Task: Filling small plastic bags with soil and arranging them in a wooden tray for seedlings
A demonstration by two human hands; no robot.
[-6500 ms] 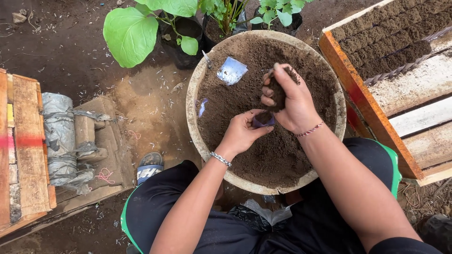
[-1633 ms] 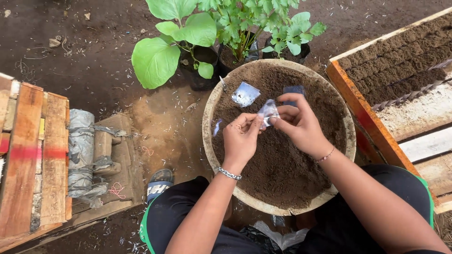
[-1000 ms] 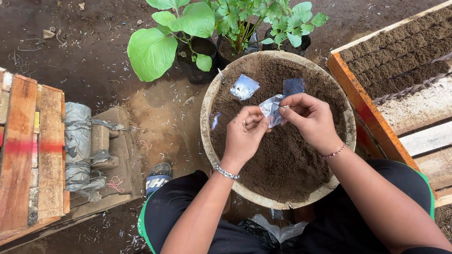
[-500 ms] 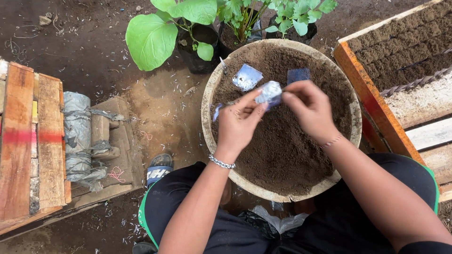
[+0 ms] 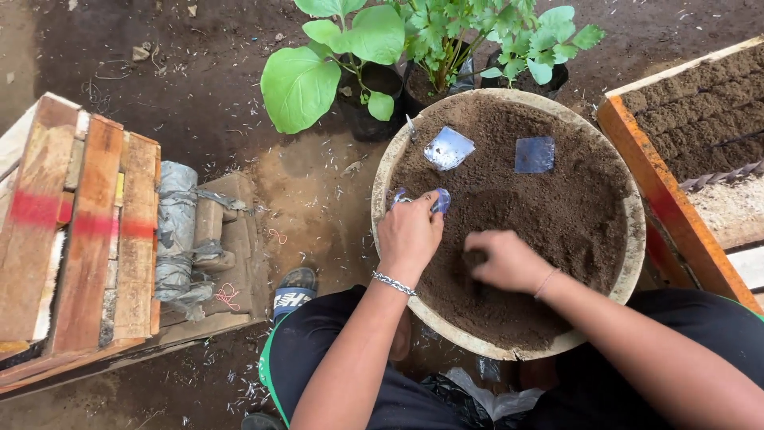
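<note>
— So, what had changed over the basin (image 5: 380,191) since half a second earlier?

— Earlier both hands were together above the soil (image 5: 557,215), pulling one small clear bag (image 5: 436,199) open between them. At this moment they were apart. The left hand (image 5: 410,235) alone kept the bag, pinched in its fingers at the near-left part of the basin, close to the rim. The right hand (image 5: 505,259) had gone down and was closed into the soil beside it (the fingertips were hidden in the earth, so I cannot tell how much it gripped).

— And what did it mean for the work?

— I judged that the opening of the bag was finished and the scooping had started; the bag looked open and held ready, but not yet with soil in it.

— Were other bags there?

— Yes, two flat ones lay on the soil at the far side: a crumpled clear one (image 5: 448,148) and a bluish square one (image 5: 534,154). Potted green plants (image 5: 350,48) stood behind the basin, and a wooden crate (image 5: 79,231) on the left.
</note>
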